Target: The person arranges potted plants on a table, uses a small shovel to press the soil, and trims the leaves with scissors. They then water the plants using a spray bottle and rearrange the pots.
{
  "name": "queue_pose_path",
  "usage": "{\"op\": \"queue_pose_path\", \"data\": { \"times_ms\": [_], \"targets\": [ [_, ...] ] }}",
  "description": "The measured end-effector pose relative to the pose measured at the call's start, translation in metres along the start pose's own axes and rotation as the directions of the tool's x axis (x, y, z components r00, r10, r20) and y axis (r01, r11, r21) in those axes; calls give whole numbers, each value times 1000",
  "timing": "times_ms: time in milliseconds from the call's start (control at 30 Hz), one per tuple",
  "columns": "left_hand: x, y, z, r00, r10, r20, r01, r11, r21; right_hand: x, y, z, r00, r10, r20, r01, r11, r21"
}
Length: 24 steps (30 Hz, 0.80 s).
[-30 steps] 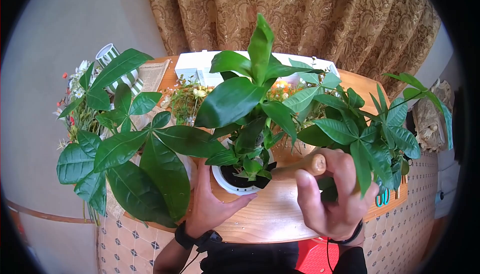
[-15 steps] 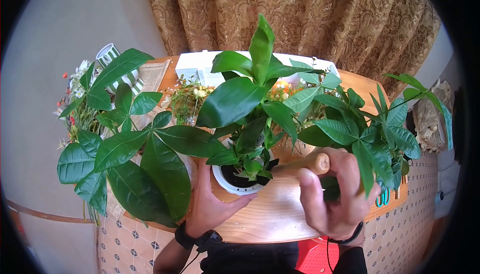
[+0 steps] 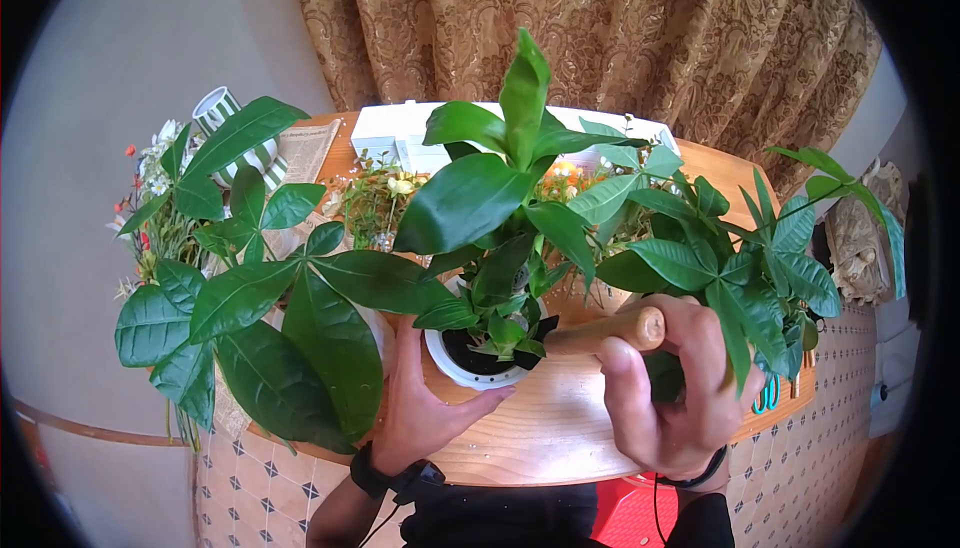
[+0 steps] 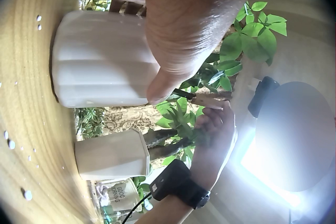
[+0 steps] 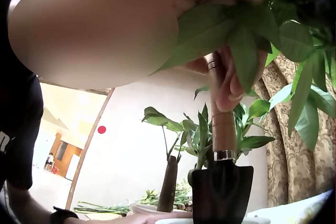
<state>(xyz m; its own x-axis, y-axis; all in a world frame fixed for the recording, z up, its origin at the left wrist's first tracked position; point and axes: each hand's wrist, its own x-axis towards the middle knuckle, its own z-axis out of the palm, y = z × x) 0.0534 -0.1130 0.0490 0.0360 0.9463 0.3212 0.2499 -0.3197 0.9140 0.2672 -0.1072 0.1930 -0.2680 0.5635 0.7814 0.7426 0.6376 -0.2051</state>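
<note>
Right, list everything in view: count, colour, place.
Trowel: 1, black, wooden-handled, beside held pot
Pots: 2+, white, on table
Leafy plants: 3+, green, across table
Flowers: several, mixed, left and back
Striped vase: 1+, green-white, back left
Newspaper: 1, beige, back left
Box-like piece: 1, white, back
Handles: 2, teal, right edge
Table: 1, brown, centre
Curtain: 1, brown, behind
Plastic item: 1, red, below
Left grip: 1, holding pot
Right grip: 1, holding trowel
</note>
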Motion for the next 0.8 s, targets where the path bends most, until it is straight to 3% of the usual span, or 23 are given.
{"op": "queue_pose_path", "data": {
  "times_ms": [100,233,300,400,633,800],
  "targets": [
    [0,0,0,1000,-1,-2,1,1000,-11,1,-6,-5,992,88,90,-89,996,5],
    [-1,0,0,1000,-10,-8,9,1000,-18,-1,-6,-3,989,84,118,-76,995,-69],
    [0,1,1,1000,-9,-6,9,1000,-28,1,-2,-4,995,1,97,5,998,-65],
    [0,2,1,1000,-9,-5,9,999,-46,1,1,-1,1000,2,2,-2,1000,3],
    [0,1,2,1000,-6,-14,5,999,-40,3,-2,-5,995,10,98,-7,1000,-30],
    [1,-3,1,1000,11,8,-11,1000,14,3,3,-4,999,-30,-22,30,999,24]
  ]
}}
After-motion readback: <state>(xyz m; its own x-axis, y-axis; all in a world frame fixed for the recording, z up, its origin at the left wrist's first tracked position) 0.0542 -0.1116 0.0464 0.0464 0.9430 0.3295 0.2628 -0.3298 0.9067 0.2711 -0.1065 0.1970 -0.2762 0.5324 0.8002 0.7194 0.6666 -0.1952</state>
